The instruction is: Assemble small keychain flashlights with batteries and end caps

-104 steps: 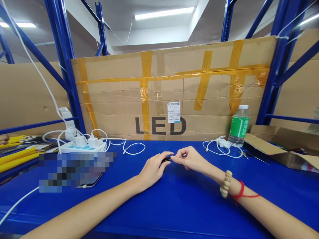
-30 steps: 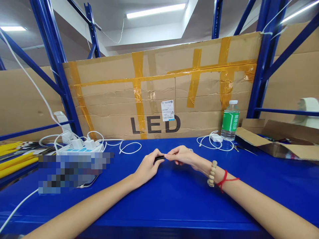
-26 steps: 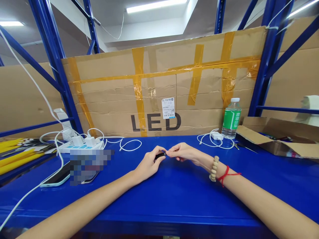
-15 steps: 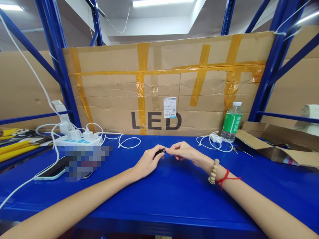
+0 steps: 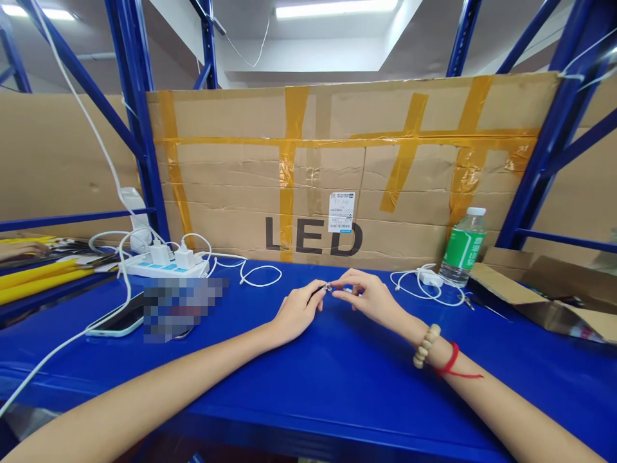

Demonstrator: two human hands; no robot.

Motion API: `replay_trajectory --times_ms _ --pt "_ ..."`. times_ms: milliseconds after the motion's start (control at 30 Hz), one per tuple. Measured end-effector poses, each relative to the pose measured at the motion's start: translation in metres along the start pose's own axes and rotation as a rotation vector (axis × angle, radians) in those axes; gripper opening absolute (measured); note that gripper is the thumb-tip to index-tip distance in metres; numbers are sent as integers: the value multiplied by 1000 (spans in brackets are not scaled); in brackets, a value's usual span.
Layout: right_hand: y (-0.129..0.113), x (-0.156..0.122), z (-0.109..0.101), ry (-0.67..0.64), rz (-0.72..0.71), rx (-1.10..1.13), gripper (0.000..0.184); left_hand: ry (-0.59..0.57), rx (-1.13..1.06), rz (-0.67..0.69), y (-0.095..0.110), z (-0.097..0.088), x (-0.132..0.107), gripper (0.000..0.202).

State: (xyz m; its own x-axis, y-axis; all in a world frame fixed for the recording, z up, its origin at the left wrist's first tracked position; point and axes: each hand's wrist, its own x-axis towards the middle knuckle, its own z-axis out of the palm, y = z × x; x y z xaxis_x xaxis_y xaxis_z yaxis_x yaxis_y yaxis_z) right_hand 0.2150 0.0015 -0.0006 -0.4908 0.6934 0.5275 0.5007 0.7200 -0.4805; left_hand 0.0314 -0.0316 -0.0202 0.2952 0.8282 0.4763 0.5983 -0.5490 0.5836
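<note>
At the centre of the frame the small piece (image 5: 327,288) has a shiny, metallic-looking tip, the worktop (image 5: 337,379) below is smooth and glossy, the panel (image 5: 231,186) behind is matt, creased cardboard under glossy plastic tape (image 5: 286,173), the bottle (image 5: 463,249) at right clear plastic, and the bracelet (image 5: 427,346) matt, wood-like beads.

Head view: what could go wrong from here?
The small black item is held only between fingertips of the left hand, so it might slip. A cable runs over the phone; a snag could drag both. The bottle stands close beside the charger, and a knock might tip it onto that.
</note>
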Motion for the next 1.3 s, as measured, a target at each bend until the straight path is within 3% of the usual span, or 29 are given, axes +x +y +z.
replay_trajectory --times_ms 833,1033,1300 --pt "-2 0 -2 10 -199 -104 23 -118 -24 26 -5 -1 -1 28" --pt "4 -1 4 9 -126 -10 21 -154 -74 83 -5 -1 -2 29" --pt "-5 -2 6 55 -19 -12 12 -154 -25 102 -5 -2 -3 29"
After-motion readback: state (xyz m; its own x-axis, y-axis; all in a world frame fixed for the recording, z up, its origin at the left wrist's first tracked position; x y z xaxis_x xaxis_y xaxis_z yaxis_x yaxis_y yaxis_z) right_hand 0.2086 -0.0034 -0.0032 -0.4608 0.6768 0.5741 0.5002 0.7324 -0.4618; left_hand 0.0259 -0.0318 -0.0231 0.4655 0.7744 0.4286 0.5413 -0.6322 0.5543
